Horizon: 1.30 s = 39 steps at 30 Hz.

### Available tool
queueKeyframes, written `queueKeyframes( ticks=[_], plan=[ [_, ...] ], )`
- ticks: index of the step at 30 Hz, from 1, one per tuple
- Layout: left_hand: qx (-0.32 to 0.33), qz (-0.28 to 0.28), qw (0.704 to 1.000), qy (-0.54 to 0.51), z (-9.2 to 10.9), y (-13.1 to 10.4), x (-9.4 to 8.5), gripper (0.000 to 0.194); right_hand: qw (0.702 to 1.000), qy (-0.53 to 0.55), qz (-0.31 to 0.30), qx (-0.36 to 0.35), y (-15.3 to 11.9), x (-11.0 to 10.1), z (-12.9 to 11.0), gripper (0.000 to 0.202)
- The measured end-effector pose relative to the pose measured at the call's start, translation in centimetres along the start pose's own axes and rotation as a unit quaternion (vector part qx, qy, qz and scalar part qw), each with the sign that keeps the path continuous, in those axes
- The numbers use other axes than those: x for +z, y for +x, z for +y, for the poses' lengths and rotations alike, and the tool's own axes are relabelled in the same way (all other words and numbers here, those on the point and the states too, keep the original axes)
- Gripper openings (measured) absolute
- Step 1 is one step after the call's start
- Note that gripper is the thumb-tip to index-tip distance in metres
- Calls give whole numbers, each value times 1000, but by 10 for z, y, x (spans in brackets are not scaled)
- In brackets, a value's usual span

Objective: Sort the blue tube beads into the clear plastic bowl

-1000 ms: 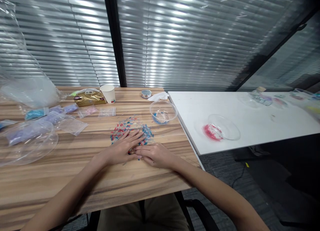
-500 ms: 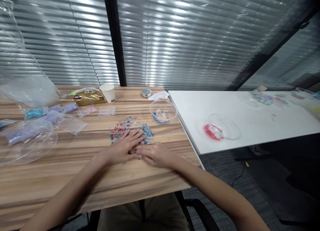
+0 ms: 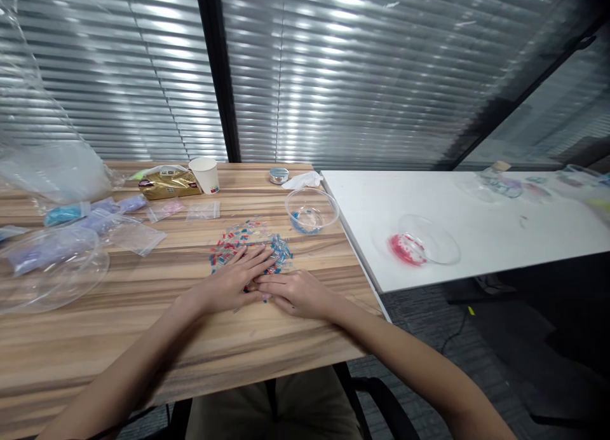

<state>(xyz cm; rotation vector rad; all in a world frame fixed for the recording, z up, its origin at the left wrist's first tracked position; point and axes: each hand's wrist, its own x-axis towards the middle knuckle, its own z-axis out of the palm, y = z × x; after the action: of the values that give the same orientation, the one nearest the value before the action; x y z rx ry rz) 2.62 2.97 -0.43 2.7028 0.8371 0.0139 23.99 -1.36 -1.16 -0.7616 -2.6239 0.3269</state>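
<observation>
Red, blue and clear small pieces (image 3: 233, 238) lie spread on the wooden table. My left hand (image 3: 236, 280) rests flat over their near part, fingers stretched out. Beside it my right hand (image 3: 298, 294) lies low on the table, its fingertips touching the left hand near the thumb. The fingers of the right hand are bent together, and what they hold, if anything, is hidden. Behind the hands, to the right, stands a clear bowl (image 3: 312, 212) with blue pieces in its bottom. Some pieces are covered by my hands.
Left are a large clear bowl (image 3: 98, 268), small plastic bags (image 3: 203, 210) and a gold packet (image 3: 169, 183). A paper cup (image 3: 204, 175), a round tin (image 3: 279, 175) and a tissue (image 3: 303, 180) stand behind. On the white table (image 3: 352, 205) is a bowl with red pieces (image 3: 406, 249).
</observation>
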Motion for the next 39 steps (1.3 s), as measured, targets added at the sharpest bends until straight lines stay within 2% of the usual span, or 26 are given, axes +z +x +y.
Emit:
queueKeyframes(
  ticks=[8,15,30,39],
  plan=[
    [8,11,1000,5,-3,0,4,65,1000,-2,-2,0,0,1,1,29],
    [-10,-6,1000,2,-1,0,2,67,1000,-6,3,-2,0,1,1,29],
    [-3,-7,1000,12,-1,0,2,66,1000,-10,2,-2,-1,1,1,28],
    [6,10,1000,7,-4,-1,6,66,1000,-6,7,-8,-2,3,3,27]
  ],
)
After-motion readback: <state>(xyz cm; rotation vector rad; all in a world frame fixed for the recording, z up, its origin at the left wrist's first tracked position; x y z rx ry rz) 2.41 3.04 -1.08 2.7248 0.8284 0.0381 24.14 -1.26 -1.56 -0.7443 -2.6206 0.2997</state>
